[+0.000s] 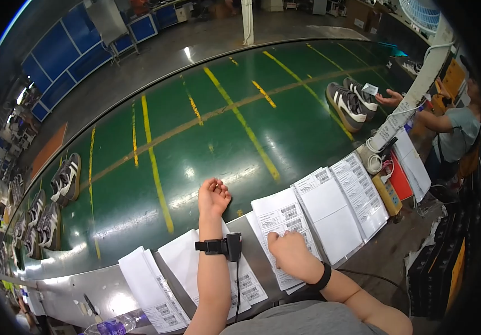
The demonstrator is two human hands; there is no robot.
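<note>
My left hand [215, 196] rests palm up at the near edge of the green conveyor belt [184, 167], its fingers loosely curled and nothing in it. A black strap with a small box [232, 247] is on that wrist. My right hand [294, 257] is closed over a stack of barcode label sheets [277, 209], knuckles up; its fingertips are hidden, so what they pinch, if anything, does not show. More sheet stacks lie to either side: a mostly blank one [330, 209] and a barcoded one [360, 190] to the right, white ones [154, 290] to the left.
Grey sneakers with white stripes stand on the belt, a pair [353, 106] at the right and several [50, 223] at the left. Beyond the right pair, a co-worker's hand [390, 99] reaches out near a small packet [370, 89]. A pole [397, 117] and a plastic bottle [112, 325] flank my place.
</note>
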